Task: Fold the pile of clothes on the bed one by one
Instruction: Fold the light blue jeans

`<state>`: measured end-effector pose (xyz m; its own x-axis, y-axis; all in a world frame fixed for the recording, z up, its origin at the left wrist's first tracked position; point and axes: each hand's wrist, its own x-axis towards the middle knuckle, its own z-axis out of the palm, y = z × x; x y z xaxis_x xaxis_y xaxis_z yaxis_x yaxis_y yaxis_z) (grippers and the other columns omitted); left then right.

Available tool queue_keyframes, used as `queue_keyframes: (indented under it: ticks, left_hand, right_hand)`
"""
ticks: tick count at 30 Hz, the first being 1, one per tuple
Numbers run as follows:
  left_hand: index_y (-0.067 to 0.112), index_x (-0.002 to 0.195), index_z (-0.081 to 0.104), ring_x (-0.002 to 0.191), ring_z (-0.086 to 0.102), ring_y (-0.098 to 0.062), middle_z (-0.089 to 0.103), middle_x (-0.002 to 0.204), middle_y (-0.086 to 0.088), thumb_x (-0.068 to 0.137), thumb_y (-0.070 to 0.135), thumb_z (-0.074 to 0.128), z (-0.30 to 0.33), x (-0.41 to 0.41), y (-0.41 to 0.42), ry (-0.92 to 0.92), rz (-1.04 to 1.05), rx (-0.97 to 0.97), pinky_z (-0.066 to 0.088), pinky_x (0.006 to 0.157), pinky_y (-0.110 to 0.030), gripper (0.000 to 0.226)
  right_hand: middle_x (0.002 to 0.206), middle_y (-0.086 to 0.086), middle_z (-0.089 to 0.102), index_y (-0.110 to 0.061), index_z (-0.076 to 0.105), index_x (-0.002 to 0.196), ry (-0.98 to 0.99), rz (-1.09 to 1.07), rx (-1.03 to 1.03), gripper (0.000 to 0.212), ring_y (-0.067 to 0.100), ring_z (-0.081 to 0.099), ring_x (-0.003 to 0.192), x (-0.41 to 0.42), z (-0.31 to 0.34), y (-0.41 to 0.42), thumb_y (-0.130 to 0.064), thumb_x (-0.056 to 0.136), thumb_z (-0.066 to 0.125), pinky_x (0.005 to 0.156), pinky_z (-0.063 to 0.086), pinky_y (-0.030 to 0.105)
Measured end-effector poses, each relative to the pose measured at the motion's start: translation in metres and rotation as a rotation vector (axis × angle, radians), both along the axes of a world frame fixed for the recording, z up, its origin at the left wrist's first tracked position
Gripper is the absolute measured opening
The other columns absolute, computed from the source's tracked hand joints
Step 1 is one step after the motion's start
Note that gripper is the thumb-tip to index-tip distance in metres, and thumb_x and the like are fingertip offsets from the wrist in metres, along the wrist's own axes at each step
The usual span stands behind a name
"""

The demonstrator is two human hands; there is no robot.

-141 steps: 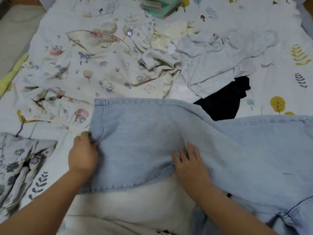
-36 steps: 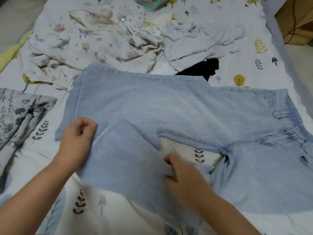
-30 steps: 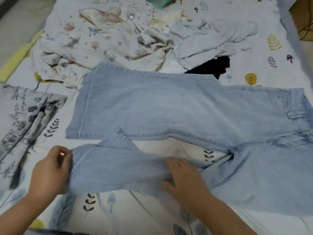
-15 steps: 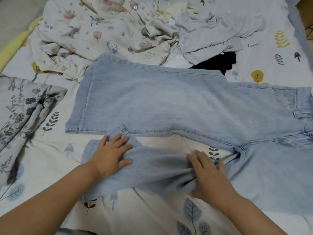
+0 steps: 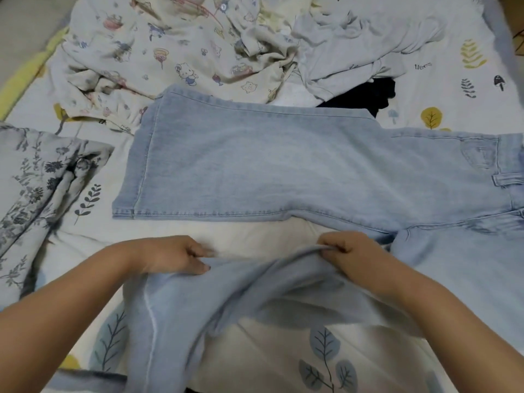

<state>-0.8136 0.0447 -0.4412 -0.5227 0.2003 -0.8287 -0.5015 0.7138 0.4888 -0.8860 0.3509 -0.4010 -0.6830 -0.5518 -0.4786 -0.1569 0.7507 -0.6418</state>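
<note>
The right hand [image 5: 350, 255] is pinching the near leg's edge of the light-blue jeans [image 5: 283, 165]; the left hand [image 5: 173, 255] is curling its fingers onto that leg. Held unevenly, the leg is risking landing skewed or bunched. Beyond the hands the far leg is lying flat; the waistband is running out of view.

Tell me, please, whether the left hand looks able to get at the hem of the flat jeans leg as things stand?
Probably yes. The left hand lies just short of the hem, with only bare bedsheet between them. It would first have to let go of the near jeans leg that it holds.
</note>
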Motion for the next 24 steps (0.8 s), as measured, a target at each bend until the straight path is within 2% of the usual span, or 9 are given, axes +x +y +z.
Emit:
queue_keyframes:
  ticks: [4,7,10,12,14,16,18,21,24]
  left_hand:
    - [0.019,0.112,0.057,0.103,0.055,-0.024,0.06,0.111,-0.004,0.092,0.046,0.044,-0.003,-0.01,0.018,0.496,-0.128,-0.639,0.043,0.086,-0.032,0.036]
    - [0.021,0.084,0.056,0.084,0.054,-0.023,0.058,0.087,-0.001,0.077,0.064,0.022,0.011,-0.008,0.046,0.822,0.019,-0.501,0.04,0.074,-0.034,0.055]
    - [0.023,0.074,0.053,0.067,0.048,-0.016,0.051,0.071,0.007,0.068,0.072,0.027,0.01,0.005,0.07,0.938,-0.23,-0.487,0.037,0.066,-0.031,0.056]
    - [0.022,0.073,0.059,0.062,0.055,-0.018,0.056,0.071,0.005,0.057,0.067,0.055,0.001,0.014,0.071,0.856,-0.413,-0.555,0.043,0.06,-0.033,0.048]
    - [0.021,0.07,0.064,0.061,0.06,-0.023,0.059,0.071,0.001,0.043,0.045,0.076,-0.01,0.014,0.058,0.795,-0.435,-0.592,0.046,0.055,-0.033,0.038]
    - [0.019,0.074,0.066,0.07,0.063,-0.027,0.062,0.077,-0.003,0.059,0.034,0.065,-0.005,0.01,0.041,0.752,-0.284,-0.438,0.05,0.062,-0.036,0.022]
    - [0.021,0.085,0.061,0.077,0.06,-0.012,0.063,0.084,0.002,0.085,0.031,0.048,0.014,0.001,0.018,0.609,-0.123,-0.26,0.047,0.073,-0.025,0.017]
    - [0.025,0.071,0.055,0.053,0.048,0.0,0.059,0.06,0.006,0.091,0.016,0.056,0.05,-0.023,-0.015,0.412,0.052,-0.02,0.037,0.053,-0.012,0.022]
    - [0.025,0.069,0.055,0.054,0.05,-0.008,0.059,0.058,0.004,0.086,0.022,0.064,0.058,-0.056,-0.029,0.605,0.046,-0.271,0.038,0.055,-0.017,0.02]
  right_hand:
    - [0.095,0.007,0.063,-0.017,0.057,0.086,0.292,-0.04,0.32,0.023,0.027,0.055,0.091,-0.01,-0.029,-0.012,-0.025,0.098,0.039,0.067,0.032,0.031]
    - [0.101,0.011,0.063,-0.013,0.062,0.098,0.381,-0.145,0.345,0.025,0.027,0.051,0.082,-0.009,-0.04,-0.016,-0.022,0.098,0.038,0.064,0.029,0.031]
    - [0.092,0.012,0.065,-0.011,0.064,0.094,0.412,-0.26,0.216,0.024,0.031,0.054,0.085,-0.007,-0.031,-0.01,-0.018,0.097,0.041,0.065,0.032,0.034]
    - [0.081,0.009,0.064,-0.011,0.064,0.088,0.381,-0.299,0.091,0.023,0.028,0.056,0.08,-0.005,-0.02,-0.001,-0.019,0.097,0.044,0.069,0.037,0.036]
    - [0.067,-0.001,0.059,-0.013,0.062,0.079,0.28,-0.297,-0.005,0.023,0.015,0.053,0.069,-0.007,-0.008,0.01,-0.017,0.095,0.047,0.065,0.038,0.026]
    - [0.057,-0.007,0.053,-0.016,0.059,0.069,0.171,-0.265,-0.022,0.026,0.005,0.048,0.06,-0.014,0.004,0.021,-0.014,0.093,0.05,0.058,0.034,0.016]
    - [0.048,-0.01,0.047,-0.015,0.051,0.059,0.067,-0.234,-0.008,0.034,0.003,0.044,0.051,-0.023,0.014,0.03,-0.013,0.093,0.052,0.052,0.032,0.015]
    - [0.044,-0.008,0.035,-0.014,0.039,0.053,0.038,-0.222,0.001,0.043,0.005,0.037,0.044,-0.04,0.021,0.028,-0.017,0.093,0.054,0.047,0.027,0.019]
    - [0.058,0.003,0.049,-0.011,0.049,0.06,0.325,-0.278,0.108,0.033,0.023,0.051,0.066,-0.058,0.006,0.008,-0.02,0.092,0.053,0.06,0.031,0.033]
